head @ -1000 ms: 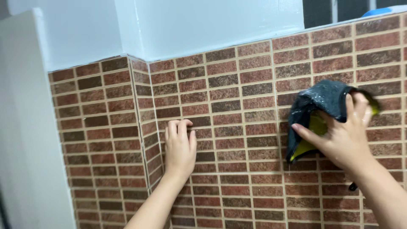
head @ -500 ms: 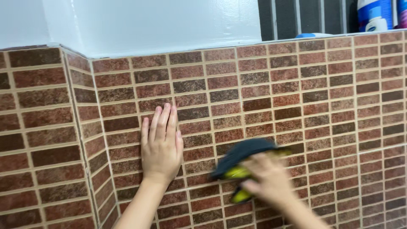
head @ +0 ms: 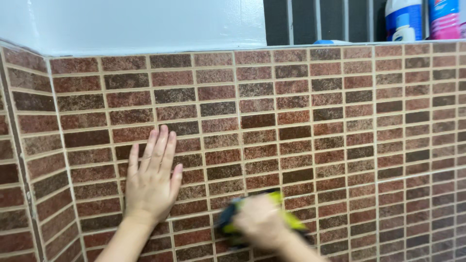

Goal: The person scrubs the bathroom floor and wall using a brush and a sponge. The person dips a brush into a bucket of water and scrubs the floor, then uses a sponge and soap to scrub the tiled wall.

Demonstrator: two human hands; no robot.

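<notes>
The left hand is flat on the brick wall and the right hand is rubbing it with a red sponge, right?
Not quite: the sponge is yellow-green and dark, not red, as the head view shows. The left hand is flat on the brick wall, and the right hand rubs it.

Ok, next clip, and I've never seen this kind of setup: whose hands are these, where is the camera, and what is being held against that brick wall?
There is no machine here: a person wears one camera on the head, so you look out along their own arms. The left hand lies flat, fingers spread upward, on a wall of reddish-brown brick-pattern tiles. The right hand, blurred, presses a yellow-green and dark scrubbing pad or cloth against the tiles lower down. The wall turns a corner at the left. Above it runs a pale ledge, where bottles stand at the top right.
</notes>
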